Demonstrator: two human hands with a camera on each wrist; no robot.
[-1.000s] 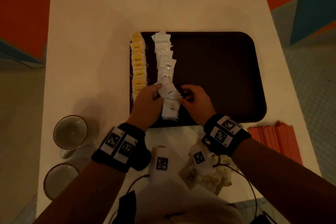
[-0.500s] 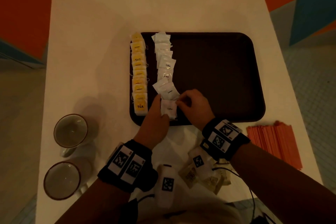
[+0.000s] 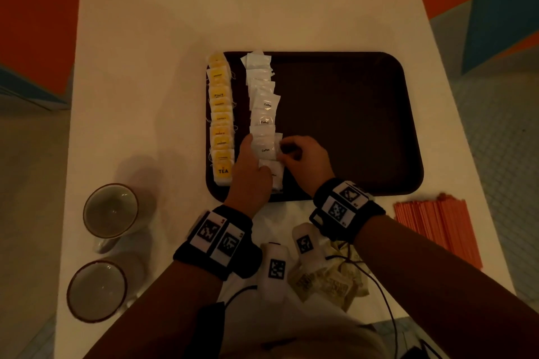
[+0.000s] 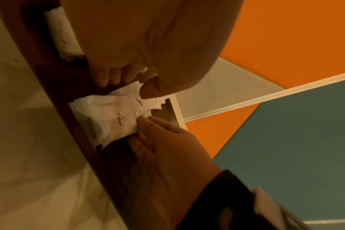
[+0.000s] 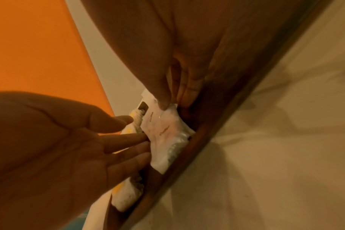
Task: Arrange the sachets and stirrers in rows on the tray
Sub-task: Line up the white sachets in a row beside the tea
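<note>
"TEA" on yellow sachet; "Coffee", seemingly, on white sachets.

The scene is seen from above by the head view, facing down on the whole table and tray. The tray's near edge is viewed very closely from low down by both wrist views, from opposite sides. The white coffee sachets at that edge are shared by all three views, and each wrist view takes in the opposite hand.
</note>
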